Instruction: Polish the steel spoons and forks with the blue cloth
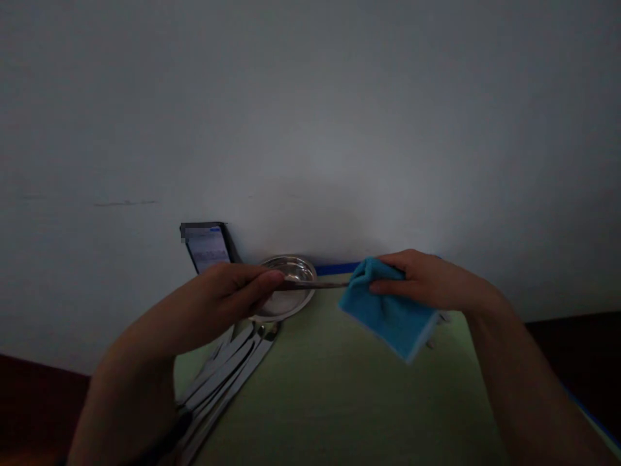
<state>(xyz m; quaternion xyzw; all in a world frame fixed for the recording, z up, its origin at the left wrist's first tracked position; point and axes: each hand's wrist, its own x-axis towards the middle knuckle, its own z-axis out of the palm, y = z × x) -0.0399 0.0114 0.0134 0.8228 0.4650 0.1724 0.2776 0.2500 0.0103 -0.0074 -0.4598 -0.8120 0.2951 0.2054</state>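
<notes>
My left hand pinches one end of a slim metal piece of cutlery, held level above the table. Its other end disappears into a light blue cloth, so I cannot tell whether it is a spoon, fork or knife. My right hand is closed on the folded cloth around that end, and the cloth's loose corner hangs down. Behind the cutlery stands a round shiny metal bowl, partly covered by my left hand. Below my left wrist lies a bunch of metal cutlery, handles and heads overlapping.
A phone leans against the pale wall at the back left. The green tabletop has a blue edge along the wall. Small objects, too dim to name, lie partly hidden beneath my right hand.
</notes>
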